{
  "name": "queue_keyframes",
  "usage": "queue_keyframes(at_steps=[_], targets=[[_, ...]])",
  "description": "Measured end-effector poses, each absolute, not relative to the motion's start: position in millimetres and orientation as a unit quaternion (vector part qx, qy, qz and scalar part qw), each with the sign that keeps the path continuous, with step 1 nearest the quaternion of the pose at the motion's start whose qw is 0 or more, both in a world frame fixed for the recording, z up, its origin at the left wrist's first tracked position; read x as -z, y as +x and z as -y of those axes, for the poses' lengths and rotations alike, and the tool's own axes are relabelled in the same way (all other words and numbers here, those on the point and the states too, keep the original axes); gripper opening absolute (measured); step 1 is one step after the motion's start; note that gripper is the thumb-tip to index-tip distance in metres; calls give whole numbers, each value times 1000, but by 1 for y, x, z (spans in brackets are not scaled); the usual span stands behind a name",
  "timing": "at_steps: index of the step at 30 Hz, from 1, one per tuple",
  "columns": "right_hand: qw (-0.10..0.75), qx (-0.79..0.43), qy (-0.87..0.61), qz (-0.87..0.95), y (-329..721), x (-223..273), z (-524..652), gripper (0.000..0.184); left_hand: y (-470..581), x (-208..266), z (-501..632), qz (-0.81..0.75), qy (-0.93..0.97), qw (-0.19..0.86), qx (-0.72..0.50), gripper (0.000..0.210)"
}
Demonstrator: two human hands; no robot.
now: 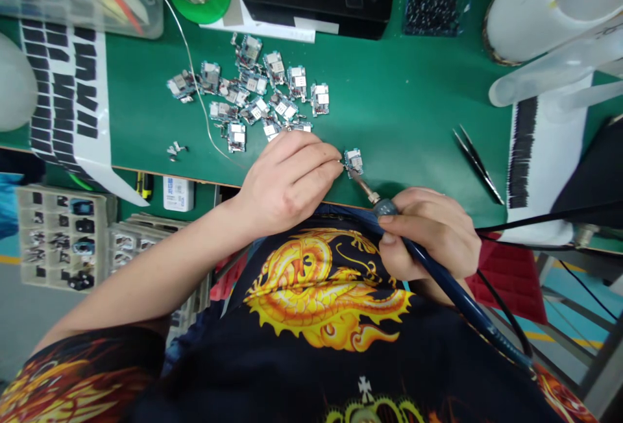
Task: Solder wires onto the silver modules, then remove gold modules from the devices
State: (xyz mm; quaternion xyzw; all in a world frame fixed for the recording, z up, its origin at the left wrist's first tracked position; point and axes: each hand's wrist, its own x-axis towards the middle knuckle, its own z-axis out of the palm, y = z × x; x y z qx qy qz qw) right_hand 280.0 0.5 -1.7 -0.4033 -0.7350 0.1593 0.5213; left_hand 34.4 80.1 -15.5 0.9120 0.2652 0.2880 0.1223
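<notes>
Where the small circuit board (354, 161) lies on the green table (399, 108), the left hand (291, 180) is just left of it, fingers pinched together; what they grip, I cannot tell. Right of the board, the right hand (435, 231) curls closed round a soldering iron (386, 207), tip at the board's near edge. Tweezers (478, 162) lie well right of the board.
</notes>
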Motion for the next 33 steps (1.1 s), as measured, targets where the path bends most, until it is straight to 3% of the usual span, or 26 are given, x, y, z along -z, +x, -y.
queue_keyframes(at_steps=[33], targets=[[522, -156, -370, 752, 284, 6, -2, 14, 35, 15, -81, -263, 912, 112, -294, 31]])
